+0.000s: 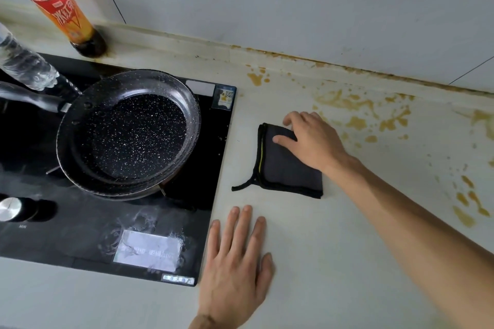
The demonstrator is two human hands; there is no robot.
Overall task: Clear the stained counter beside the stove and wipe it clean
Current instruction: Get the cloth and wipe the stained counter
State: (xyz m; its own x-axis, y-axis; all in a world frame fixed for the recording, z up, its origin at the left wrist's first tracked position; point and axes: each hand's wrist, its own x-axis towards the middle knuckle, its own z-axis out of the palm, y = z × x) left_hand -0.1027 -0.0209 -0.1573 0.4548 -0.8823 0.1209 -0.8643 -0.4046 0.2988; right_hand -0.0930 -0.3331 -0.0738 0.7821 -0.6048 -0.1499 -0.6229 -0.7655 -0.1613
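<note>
Two hands: right hand (312, 139) pressing cloth (288, 168), left hand (235, 256) flat on counter (347, 248)

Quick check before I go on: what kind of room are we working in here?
Most likely a home kitchen. A black glass cooktop is set into the pale counter, a speckled frying pan sits on it, and a drink bottle stands by the tiled wall. The right hand rests on a dark cloth.

The right hand (311, 139) covers the upper right part of a dark folded cloth (288, 168). Two bottles, orange-labelled (60, 12) and clear (24, 61), are cut off by the frame's edges. The stove (80, 235) labels' print is too blurred to read.
</note>
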